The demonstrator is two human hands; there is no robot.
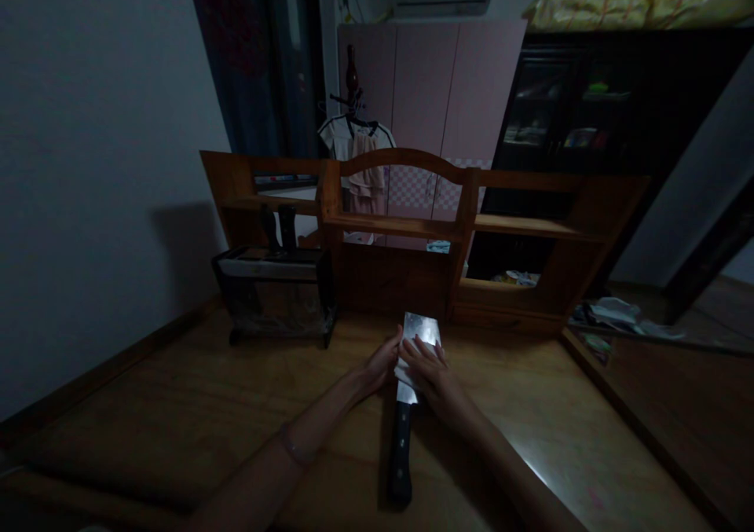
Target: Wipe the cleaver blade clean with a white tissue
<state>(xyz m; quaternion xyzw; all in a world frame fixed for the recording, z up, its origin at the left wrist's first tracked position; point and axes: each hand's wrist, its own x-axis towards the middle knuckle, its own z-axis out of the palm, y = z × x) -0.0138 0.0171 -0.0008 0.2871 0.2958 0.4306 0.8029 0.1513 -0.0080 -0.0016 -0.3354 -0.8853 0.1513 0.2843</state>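
A kitchen cleaver (402,445) points away from me over the wooden tabletop, its black riveted handle towards me and its broad shiny blade at the far end. My left hand (382,361) is at the left edge of the blade, thumb up along it, with its other fingers mostly hidden. Across the blade lies my right hand (427,367), pressing a folded white cloth (403,373) against the metal. Most of the cloth is covered by that hand; whether it is fabric or paper I cannot tell.
A knife block (274,296) with two dark handles stands at the left back of the wooden table (283,406). Behind it rises a low wooden shelf (394,280). A wall borders the left side, and a raised edge (636,430) runs along the right.
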